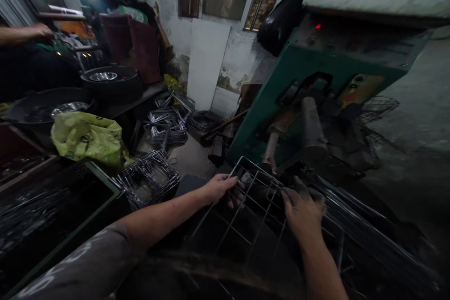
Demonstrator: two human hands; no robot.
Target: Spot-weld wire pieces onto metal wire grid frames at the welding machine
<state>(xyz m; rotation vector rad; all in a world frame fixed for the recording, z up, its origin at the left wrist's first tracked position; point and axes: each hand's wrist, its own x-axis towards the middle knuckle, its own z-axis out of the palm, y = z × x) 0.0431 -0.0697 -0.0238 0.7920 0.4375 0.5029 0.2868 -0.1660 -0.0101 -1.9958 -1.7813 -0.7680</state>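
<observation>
A wire grid (248,218) of thin metal rods slants across my lap, its upper end close to the green machine. My left hand (221,189) grips its left edge, with the thumb on top and the fingers curled below. On the grid's right side, my right hand (303,204) pinches the wire between thumb and fingers. Just beyond the grid's top edge is a metal rod-shaped electrode (270,150) on the machine. The lower part of the grid fades into shadow.
The green machine (260,98) with a red light stands ahead on the right. Stacked wire frames (167,126) and more bent frames (147,176) lie on the floor, left. A yellow bag (87,138) sits beside black tubs. Another person's hand (42,32) shows far left. Long rods (365,220) lie right.
</observation>
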